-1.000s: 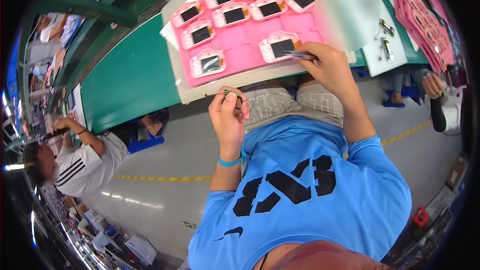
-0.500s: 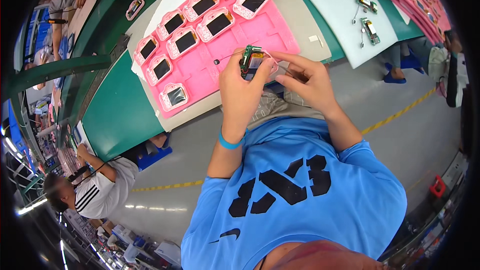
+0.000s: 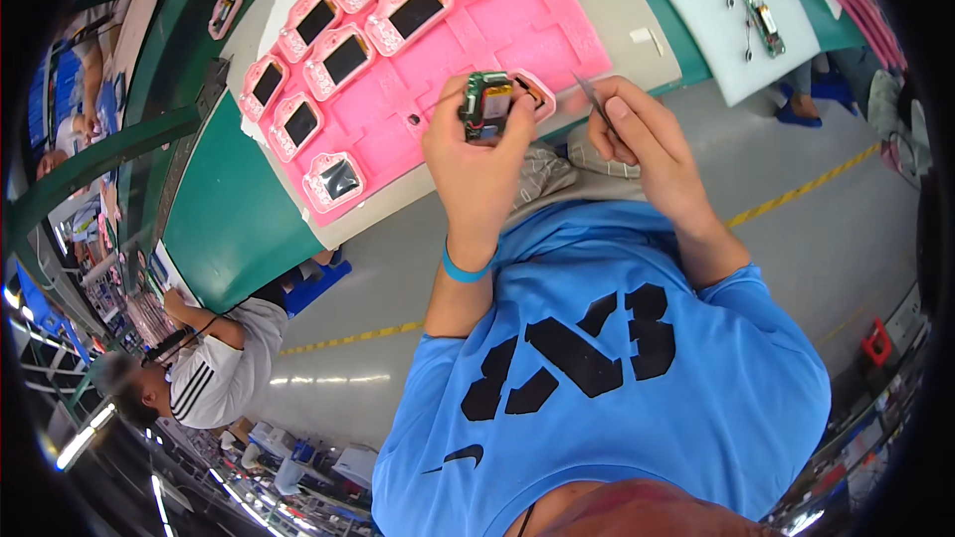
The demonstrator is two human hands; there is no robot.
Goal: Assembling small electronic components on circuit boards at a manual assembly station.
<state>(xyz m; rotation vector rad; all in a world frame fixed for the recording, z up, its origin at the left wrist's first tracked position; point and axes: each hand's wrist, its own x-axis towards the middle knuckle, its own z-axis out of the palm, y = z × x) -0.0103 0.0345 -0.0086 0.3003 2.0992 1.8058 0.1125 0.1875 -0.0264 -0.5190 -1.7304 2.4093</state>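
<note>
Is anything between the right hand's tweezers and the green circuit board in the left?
Yes. In this view the pink casing lies between the tweezers and the green circuit board, with the thumb of the left hand also on that side. One view cannot settle depth.

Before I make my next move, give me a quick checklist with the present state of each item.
1. Green circuit board gripped: ok, between the left hand's thumb and fingers.
2. Pink casing at hand: ok, beside the board at the left hand's fingers; whether the two are joined, cannot tell.
3. Tweezers in the right hand: ok, pointing away from the wrist, tips apart from the casing.
4. Tweezer tips closed: cannot tell, too small.
5. Small black round part resting on the pink tray: cannot tell, it may hang above.
</note>
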